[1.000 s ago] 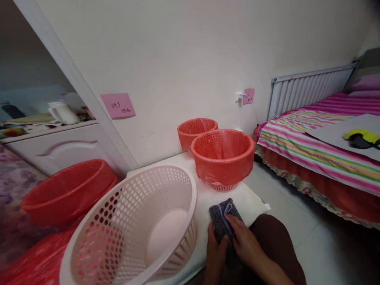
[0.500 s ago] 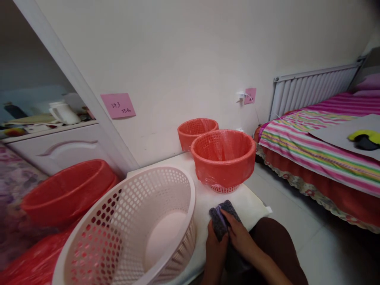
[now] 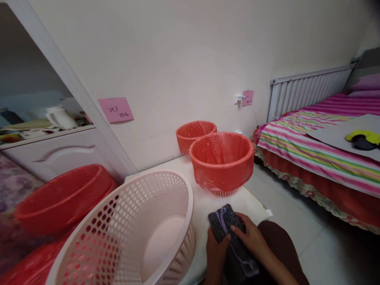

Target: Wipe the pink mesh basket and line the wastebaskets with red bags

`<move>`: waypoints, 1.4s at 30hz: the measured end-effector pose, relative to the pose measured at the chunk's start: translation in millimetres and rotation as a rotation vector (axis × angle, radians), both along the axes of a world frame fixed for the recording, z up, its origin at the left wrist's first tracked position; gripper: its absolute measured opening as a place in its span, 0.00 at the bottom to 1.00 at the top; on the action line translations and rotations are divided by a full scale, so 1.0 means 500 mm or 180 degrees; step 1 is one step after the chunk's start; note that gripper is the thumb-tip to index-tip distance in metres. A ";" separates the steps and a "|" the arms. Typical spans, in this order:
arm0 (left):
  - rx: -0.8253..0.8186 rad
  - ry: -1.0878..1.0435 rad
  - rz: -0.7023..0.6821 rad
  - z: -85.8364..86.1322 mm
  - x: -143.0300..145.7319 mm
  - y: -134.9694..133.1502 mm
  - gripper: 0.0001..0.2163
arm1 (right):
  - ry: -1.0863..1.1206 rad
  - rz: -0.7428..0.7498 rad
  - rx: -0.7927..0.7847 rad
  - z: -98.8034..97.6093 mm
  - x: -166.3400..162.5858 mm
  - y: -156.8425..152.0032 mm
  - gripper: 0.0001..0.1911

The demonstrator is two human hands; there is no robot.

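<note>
A dark grey folded cloth with purple edging lies between my two hands, low in the view and just over my lap. My left hand is closed on its left side, thumb on top. From the other side my right hand grips it, with the thumb pressed near the purple edge. The cloth's far end points away from me and its near end hangs toward my leg. Close by on the left stands a large pale pink plastic basket with holes in its wall; its visible bottom is bare.
Two red baskets stand by the wall, the nearer red basket wrapped in clear film and the farther red basket behind it. More red basins are stacked at left. A bed with striped covers is at right.
My right hand has shifted right and the cloth has opened out wider, so more of its purple edging and its near end show. The view has tilted slightly.
</note>
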State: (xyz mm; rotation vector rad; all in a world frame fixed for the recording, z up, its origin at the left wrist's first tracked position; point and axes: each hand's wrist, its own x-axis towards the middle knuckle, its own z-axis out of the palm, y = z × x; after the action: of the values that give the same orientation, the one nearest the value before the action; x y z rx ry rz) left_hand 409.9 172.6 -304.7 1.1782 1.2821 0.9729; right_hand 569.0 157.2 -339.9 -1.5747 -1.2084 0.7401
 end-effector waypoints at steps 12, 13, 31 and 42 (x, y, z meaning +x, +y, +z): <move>-0.0066 -0.1149 -0.0551 0.015 -0.007 -0.026 0.25 | 0.3237 0.0690 -0.0327 0.091 -0.027 -0.046 0.22; -0.0049 -0.1176 -0.0578 0.015 -0.008 -0.027 0.25 | 0.3243 0.0656 -0.0293 0.096 -0.031 -0.049 0.20; -0.0541 -0.2026 -0.0744 0.063 -0.019 -0.038 0.27 | 0.2121 0.0907 0.0288 0.105 -0.011 -0.049 0.29; 0.0058 -0.0918 -0.0303 0.057 -0.008 -0.041 0.21 | 0.1065 0.0164 0.0372 0.131 -0.019 -0.060 0.10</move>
State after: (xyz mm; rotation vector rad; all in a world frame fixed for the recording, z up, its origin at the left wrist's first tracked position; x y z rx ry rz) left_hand 405.8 152.1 -276.1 1.0590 0.9819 1.0435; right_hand 559.6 127.0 -274.4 -1.2683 -1.0278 0.9091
